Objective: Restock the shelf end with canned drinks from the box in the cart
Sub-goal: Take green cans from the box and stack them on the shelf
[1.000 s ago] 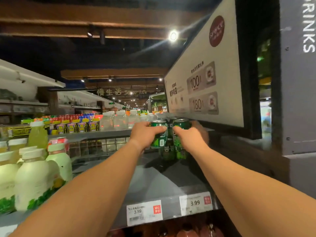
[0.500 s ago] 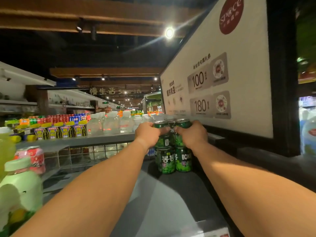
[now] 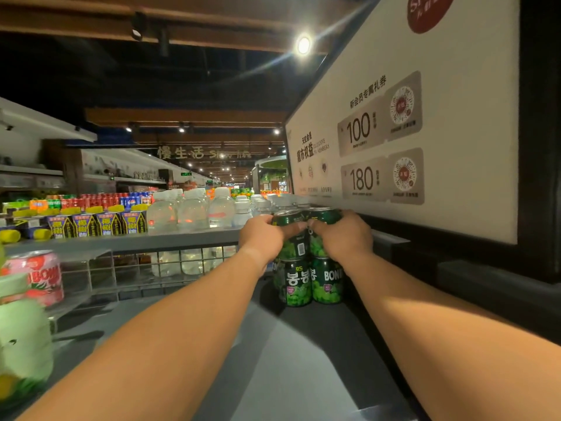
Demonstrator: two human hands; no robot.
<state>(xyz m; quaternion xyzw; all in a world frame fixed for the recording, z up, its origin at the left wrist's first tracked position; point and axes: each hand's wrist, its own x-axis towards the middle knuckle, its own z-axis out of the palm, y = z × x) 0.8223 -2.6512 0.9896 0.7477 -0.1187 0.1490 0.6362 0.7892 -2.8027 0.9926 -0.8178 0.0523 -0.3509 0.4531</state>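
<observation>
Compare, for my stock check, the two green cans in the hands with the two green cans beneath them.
The upper green cans are gripped, one by the left hand and one by the right hand; the lower green cans stand free on the grey shelf. Upper labels are mostly covered; lower labels show fully. All four share the green grape design.

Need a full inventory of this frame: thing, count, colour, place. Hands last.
upper green cans: two, dark green, stacked on the lower pair, one in each hand
lower green cans: two visible, green, on the shelf by the sign
shelf: one, grey, foreground
pink can: one, pink, left edge
clear bottles: several, clear with white caps, on the far shelf
sign: one, white, right
left hand: on the left upper can
right hand: on the right upper can
</observation>
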